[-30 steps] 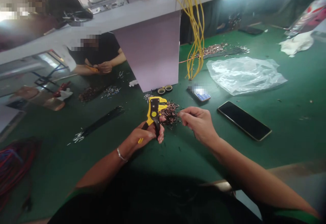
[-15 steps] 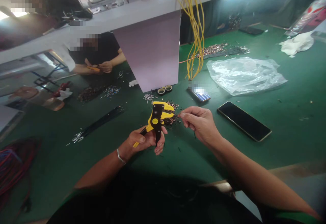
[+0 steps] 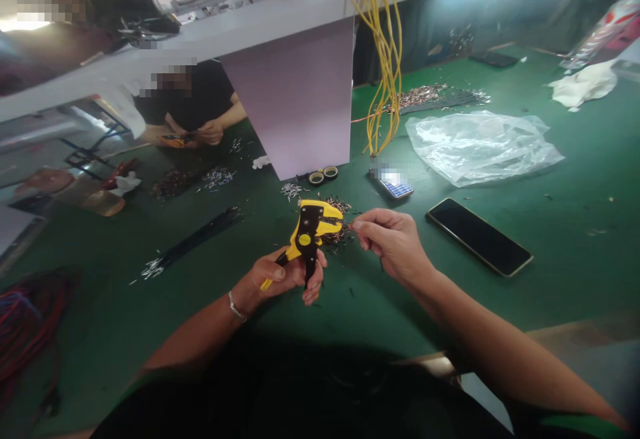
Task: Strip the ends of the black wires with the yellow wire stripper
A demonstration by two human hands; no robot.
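My left hand [image 3: 287, 276] is wrapped round the handles of a yellow-and-black wire stripper [image 3: 306, 239], whose jaws point right. Thumb and forefinger pinched, my right hand [image 3: 390, 236] holds a thin black wire [image 3: 383, 266] just right of the jaws. Most of that wire is hidden by the hand; a dark bit shows below the palm. Beneath the jaws lies a pile of wire offcuts [image 3: 338, 242], copper and black.
A smartphone [image 3: 479, 237] lies to the right, a keypad phone [image 3: 393, 184] and clear plastic bag [image 3: 483, 149] behind. Two tape rolls [image 3: 323, 175] sit by the panel [image 3: 305, 99]. Yellow cables [image 3: 387, 59] hang down. Black wires [image 3: 195, 242] lie left. A co-worker's hands [image 3: 207, 134] hold an orange tool.
My hands and the wire stripper have barely moved. Across the table, the co-worker's orange tool has shifted slightly left and turned.
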